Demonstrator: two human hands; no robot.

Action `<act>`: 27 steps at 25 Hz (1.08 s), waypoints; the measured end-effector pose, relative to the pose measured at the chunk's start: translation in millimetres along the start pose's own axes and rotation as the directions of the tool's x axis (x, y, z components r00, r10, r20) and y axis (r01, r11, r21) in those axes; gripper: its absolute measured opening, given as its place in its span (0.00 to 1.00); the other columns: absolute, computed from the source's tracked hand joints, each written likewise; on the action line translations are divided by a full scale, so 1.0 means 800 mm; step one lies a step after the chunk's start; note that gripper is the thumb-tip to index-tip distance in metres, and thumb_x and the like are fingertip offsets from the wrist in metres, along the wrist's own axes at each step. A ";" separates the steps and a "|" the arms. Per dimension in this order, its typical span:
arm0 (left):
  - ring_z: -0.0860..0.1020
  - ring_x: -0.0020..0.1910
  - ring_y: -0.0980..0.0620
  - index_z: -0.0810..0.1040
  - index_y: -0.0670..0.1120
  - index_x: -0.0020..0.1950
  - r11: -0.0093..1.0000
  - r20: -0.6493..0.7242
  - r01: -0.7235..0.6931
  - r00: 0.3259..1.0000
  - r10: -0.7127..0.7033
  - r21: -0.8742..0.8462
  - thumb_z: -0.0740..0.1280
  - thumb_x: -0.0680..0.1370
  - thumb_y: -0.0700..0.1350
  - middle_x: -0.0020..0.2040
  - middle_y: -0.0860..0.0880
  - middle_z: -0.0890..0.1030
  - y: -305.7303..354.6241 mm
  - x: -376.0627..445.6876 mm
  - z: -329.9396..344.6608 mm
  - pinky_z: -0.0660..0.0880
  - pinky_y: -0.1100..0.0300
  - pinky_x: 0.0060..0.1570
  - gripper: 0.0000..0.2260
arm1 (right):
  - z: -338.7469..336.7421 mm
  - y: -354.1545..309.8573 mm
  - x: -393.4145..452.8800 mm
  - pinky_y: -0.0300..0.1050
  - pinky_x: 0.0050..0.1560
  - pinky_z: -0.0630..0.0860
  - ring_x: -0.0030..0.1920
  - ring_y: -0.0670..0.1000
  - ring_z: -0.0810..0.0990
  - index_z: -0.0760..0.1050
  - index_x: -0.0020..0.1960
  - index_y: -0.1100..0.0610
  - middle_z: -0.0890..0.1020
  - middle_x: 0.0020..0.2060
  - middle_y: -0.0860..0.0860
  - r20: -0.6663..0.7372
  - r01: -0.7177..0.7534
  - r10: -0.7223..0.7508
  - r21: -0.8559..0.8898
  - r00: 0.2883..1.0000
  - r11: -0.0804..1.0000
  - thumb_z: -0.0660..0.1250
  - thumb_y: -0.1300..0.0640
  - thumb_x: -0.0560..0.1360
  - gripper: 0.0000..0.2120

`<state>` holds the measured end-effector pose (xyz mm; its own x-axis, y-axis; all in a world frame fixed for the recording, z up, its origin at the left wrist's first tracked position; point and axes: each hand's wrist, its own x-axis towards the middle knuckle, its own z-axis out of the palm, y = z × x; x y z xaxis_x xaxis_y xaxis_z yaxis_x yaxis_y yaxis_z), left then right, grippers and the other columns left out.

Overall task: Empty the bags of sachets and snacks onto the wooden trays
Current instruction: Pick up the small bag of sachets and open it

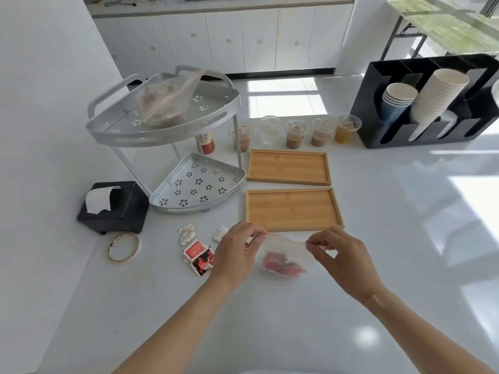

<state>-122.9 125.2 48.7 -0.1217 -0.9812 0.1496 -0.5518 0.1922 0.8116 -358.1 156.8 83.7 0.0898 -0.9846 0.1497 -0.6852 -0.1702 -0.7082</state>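
A small clear zip bag (283, 259) with red sachets inside hangs just above the white table. My left hand (235, 255) pinches its top left corner and my right hand (343, 260) pinches its top right corner. Two bare wooden trays lie beyond the bag: the near tray (293, 209) right behind my hands, the far tray (289, 167) behind that. A second, larger plastic bag (164, 102) with pinkish contents lies on the top tier of a metal corner shelf (218, 117).
Loose red sachets (198, 256) and crumpled wrappers (186, 233) lie left of my left hand. A tape roll (124, 247) and black tissue box (116, 206) sit further left. Several lidded drink cups (295, 133) stand behind the trays. A black cup organiser (424, 103) stands back right.
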 end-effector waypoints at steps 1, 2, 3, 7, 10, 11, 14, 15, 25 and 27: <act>0.78 0.50 0.59 0.81 0.56 0.47 1.000 -0.006 0.000 1.000 0.000 -0.013 0.67 0.78 0.46 0.47 0.59 0.79 0.001 -0.004 0.003 0.73 0.68 0.43 0.05 | 0.002 0.001 -0.008 0.40 0.40 0.76 0.40 0.44 0.80 0.81 0.43 0.50 0.80 0.38 0.42 -0.001 -0.011 0.011 0.002 1.000 1.000 0.74 0.60 0.73 0.05; 0.77 0.51 0.58 0.81 0.56 0.47 0.999 -0.007 0.006 1.000 -0.006 -0.039 0.68 0.78 0.46 0.48 0.59 0.79 0.001 -0.008 0.006 0.74 0.68 0.43 0.05 | 0.004 0.001 -0.014 0.37 0.38 0.74 0.39 0.43 0.79 0.81 0.43 0.49 0.80 0.38 0.41 0.005 -0.020 0.020 -0.002 1.000 1.000 0.74 0.59 0.73 0.06; 0.77 0.53 0.58 0.81 0.57 0.47 0.998 -0.003 0.016 1.000 -0.016 -0.064 0.69 0.77 0.46 0.49 0.60 0.78 0.002 -0.011 0.008 0.75 0.67 0.43 0.05 | 0.007 0.000 -0.018 0.35 0.37 0.73 0.39 0.41 0.79 0.81 0.44 0.48 0.79 0.37 0.41 0.016 -0.025 0.025 -0.014 1.000 1.000 0.74 0.58 0.72 0.06; 0.74 0.55 0.59 0.79 0.56 0.51 0.998 -0.057 0.065 0.996 -0.065 -0.007 0.72 0.74 0.45 0.53 0.58 0.73 0.011 -0.021 0.008 0.72 0.69 0.47 0.08 | 0.026 -0.013 -0.024 0.42 0.33 0.77 0.32 0.42 0.75 0.81 0.47 0.47 0.75 0.35 0.40 0.028 0.018 -0.015 -0.100 0.999 0.995 0.75 0.56 0.72 0.06; 0.75 0.43 0.58 0.74 0.54 0.45 0.981 -0.140 0.176 0.973 -0.185 -0.080 0.73 0.73 0.47 0.44 0.58 0.75 0.021 -0.038 0.004 0.69 0.72 0.41 0.08 | 0.042 -0.025 -0.029 0.42 0.26 0.75 0.28 0.41 0.71 0.82 0.47 0.50 0.71 0.34 0.38 0.004 0.109 -0.110 -0.155 0.994 0.982 0.75 0.58 0.71 0.06; 0.75 0.38 0.59 0.74 0.53 0.42 0.960 -0.078 0.232 0.966 -0.246 -0.155 0.72 0.74 0.49 0.39 0.58 0.77 0.023 -0.044 0.002 0.69 0.71 0.39 0.07 | 0.048 -0.027 -0.033 0.41 0.24 0.74 0.27 0.42 0.72 0.82 0.46 0.50 0.71 0.34 0.39 -0.004 0.140 -0.143 -0.168 0.990 0.976 0.75 0.58 0.71 0.06; 0.77 0.34 0.60 0.81 0.51 0.40 0.823 0.200 0.446 0.895 -0.399 -0.352 0.71 0.75 0.54 0.35 0.55 0.82 0.030 -0.062 -0.003 0.71 0.66 0.33 0.08 | 0.063 -0.032 -0.043 0.40 0.20 0.71 0.24 0.46 0.74 0.83 0.46 0.51 0.76 0.32 0.44 -0.023 0.217 -0.226 -0.198 0.974 0.956 0.72 0.56 0.72 0.04; 0.78 0.35 0.59 0.83 0.50 0.42 0.777 0.244 0.496 0.868 -0.432 -0.387 0.70 0.74 0.55 0.38 0.53 0.84 0.030 -0.067 -0.004 0.72 0.64 0.32 0.09 | 0.068 -0.034 -0.045 0.40 0.19 0.70 0.24 0.47 0.74 0.83 0.46 0.52 0.77 0.32 0.45 -0.026 0.227 -0.237 -0.204 0.971 0.952 0.72 0.55 0.71 0.04; 0.79 0.36 0.58 0.86 0.51 0.44 0.675 0.297 0.577 0.816 -0.495 -0.460 0.72 0.75 0.49 0.41 0.50 0.86 0.032 -0.073 -0.012 0.72 0.65 0.29 0.04 | 0.071 -0.037 -0.050 0.38 0.23 0.72 0.27 0.43 0.74 0.83 0.47 0.51 0.76 0.31 0.44 0.001 0.191 -0.193 -0.142 0.981 0.971 0.78 0.58 0.69 0.08; 0.79 0.34 0.58 0.86 0.51 0.43 0.667 0.304 0.594 0.804 -0.511 -0.449 0.72 0.74 0.52 0.39 0.51 0.86 0.033 -0.074 -0.011 0.72 0.65 0.29 0.06 | 0.071 -0.038 -0.050 0.37 0.22 0.71 0.26 0.44 0.73 0.84 0.46 0.52 0.76 0.31 0.45 0.008 0.210 -0.211 -0.163 0.977 0.964 0.78 0.58 0.68 0.08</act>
<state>-123.2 187.9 66.4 -0.0663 -0.8821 -0.4663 -0.0697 -0.4621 0.8841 -299.5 199.2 60.1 0.2382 -0.9268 0.2903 -0.7598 -0.3640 -0.5387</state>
